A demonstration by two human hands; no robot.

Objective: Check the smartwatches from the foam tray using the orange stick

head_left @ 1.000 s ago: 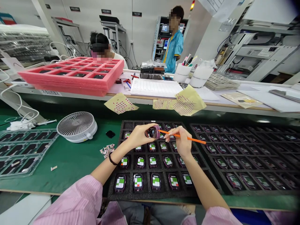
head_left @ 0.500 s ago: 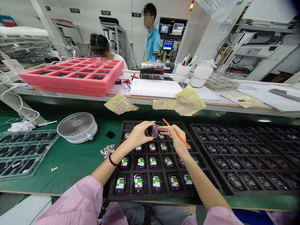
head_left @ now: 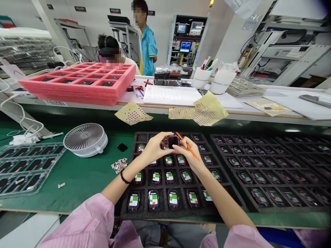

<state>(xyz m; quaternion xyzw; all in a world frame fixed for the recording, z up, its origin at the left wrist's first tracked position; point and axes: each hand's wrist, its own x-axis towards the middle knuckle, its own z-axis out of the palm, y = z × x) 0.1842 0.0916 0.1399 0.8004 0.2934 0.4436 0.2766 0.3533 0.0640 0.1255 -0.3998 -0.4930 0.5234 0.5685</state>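
My left hand [head_left: 156,147] grips a purple-rimmed smartwatch body [head_left: 173,141] by its left side, above the dark foam tray [head_left: 168,214]. The watch face looks dark and is turned towards me. On the watch's right side, the thumb and fingers of my right hand [head_left: 190,154] touch its edge. A slim orange stick [head_left: 190,148] lies slantwise through my right hand, its upper end close to the watch. Beneath both hands, watch bodies [head_left: 173,198] with lit green-and-white screens sit in the tray's compartments; my hands hide some of these.
Another foam tray of watches [head_left: 258,197] stands to the right. On the left are a round fan [head_left: 85,139], a small black piece [head_left: 122,147], a pile of small tabs [head_left: 119,165] and a clear tray [head_left: 33,189]. A pink foam tray [head_left: 74,93] rests on the shelf; two people are beyond.
The watch has turned so its face points more towards me, and has risen slightly. My right hand has closed in on its edge with the stick. A standing person has moved left.
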